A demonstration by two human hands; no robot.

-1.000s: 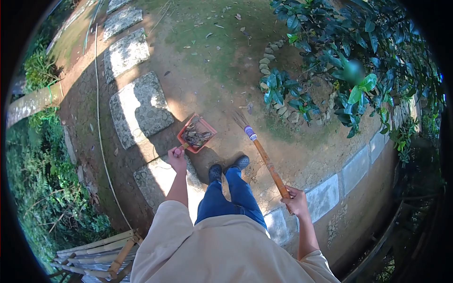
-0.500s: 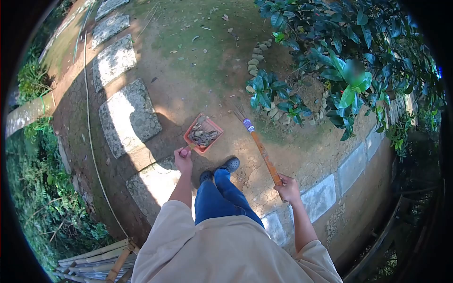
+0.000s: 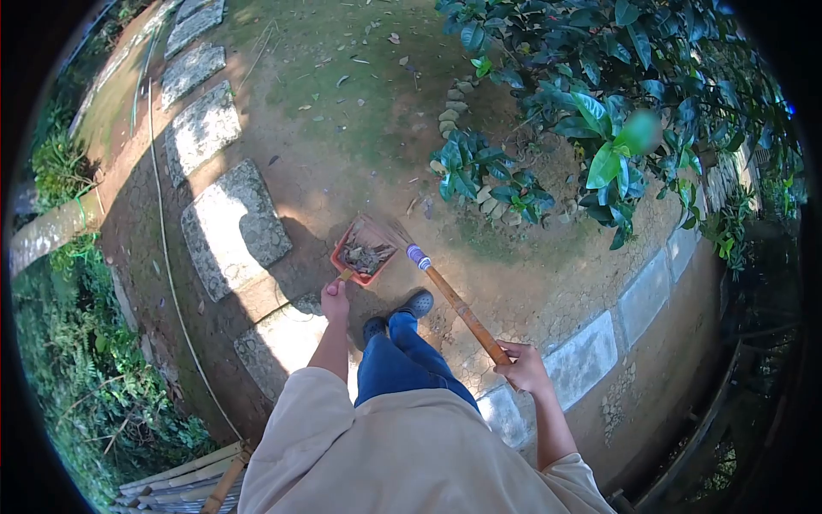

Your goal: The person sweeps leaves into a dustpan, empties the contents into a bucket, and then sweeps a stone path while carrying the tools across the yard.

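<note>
My left hand [image 3: 335, 300] is closed round the short handle of a red dustpan [image 3: 362, 279], low over the bare earth in front of my feet. A heap of dry leaves [image 3: 366, 256] lies in the pan. In my right hand [image 3: 523, 368] is the upper end of a broom [image 3: 463, 312] with an orange-brown stick handle and a purple-and-white binding. Its thin bristles [image 3: 396, 233] slant up and left, their tips overlapping the dustpan's right rim in this view. Both my shoes [image 3: 417, 302] stand just below the pan.
Stone slabs [image 3: 235, 221] form a path on the left, beside a long thin pole [image 3: 163, 214]. A leafy bush [image 3: 599, 128] ringed by small stones grows at upper right. Pale paving blocks [image 3: 582, 360] edge the ground at right; a bamboo fence [image 3: 184, 480] stands at lower left.
The broom's bristles have swung left and down, from right of the dustpan to its rim. My right hand has shifted slightly down, and the dustpan has tilted a little.
</note>
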